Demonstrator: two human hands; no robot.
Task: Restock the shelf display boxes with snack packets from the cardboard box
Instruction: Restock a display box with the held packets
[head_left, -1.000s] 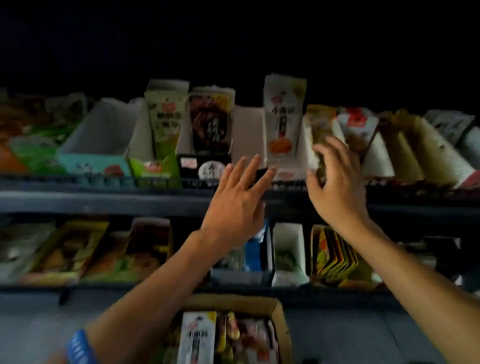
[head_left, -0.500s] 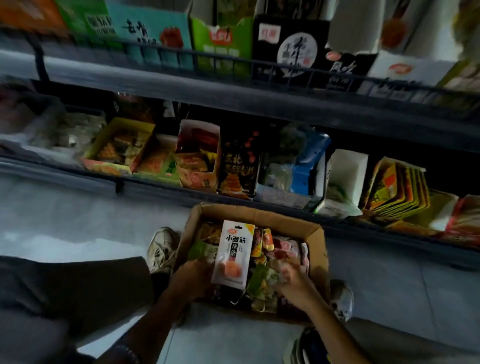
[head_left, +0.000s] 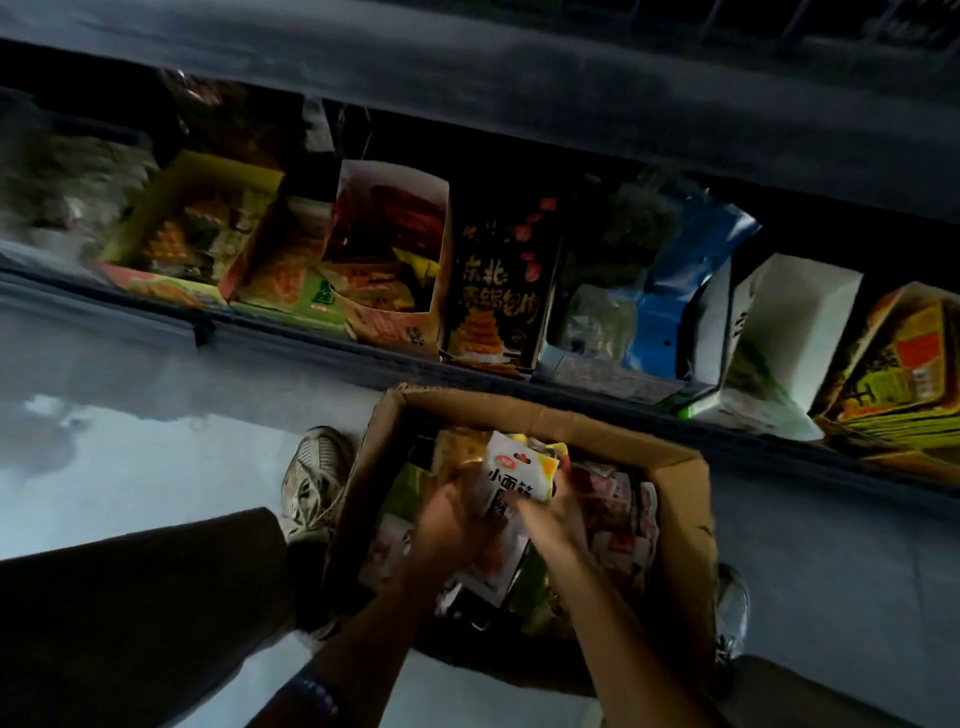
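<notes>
- Both hands are down inside the cardboard box (head_left: 691, 499), close together over the heap of snack packets (head_left: 618, 519); motion blur softens the fingers.
- Left hand (head_left: 452, 525) appears to grip the left edge of a white packet with black Chinese lettering (head_left: 519, 480), which stands tilted above the others.
- Right hand (head_left: 556, 525) lies against that packet's right side; whether its fingers curl round the packet or only steady it, I cannot tell.
- Cardboard box sits open on the pale floor (head_left: 130, 457) between two worn sneakers, one at its left (head_left: 311, 478) and one at its right (head_left: 730, 613); a dark trouser leg (head_left: 130, 597) fills the near left.
- Just beyond the box runs the low shelf (head_left: 156, 301), its display boxes side by side: a yellow one (head_left: 197, 223) far left, a red-and-white one (head_left: 389, 249), a black one with gold characters (head_left: 498, 291), blue bags (head_left: 680, 280), a white box (head_left: 779, 332) and a yellow-orange one (head_left: 904, 364) at the right.
- Farthest, the dark underside of the upper shelf (head_left: 519, 78) spans the top.
- Judged step: picking stock from the box, with no packet on its way to the shelf yet.
- Next move likely calls for lifting the white packet clear of the loose pile, finding the display box that matches its print, and sliding it in upright without toppling its neighbours.
</notes>
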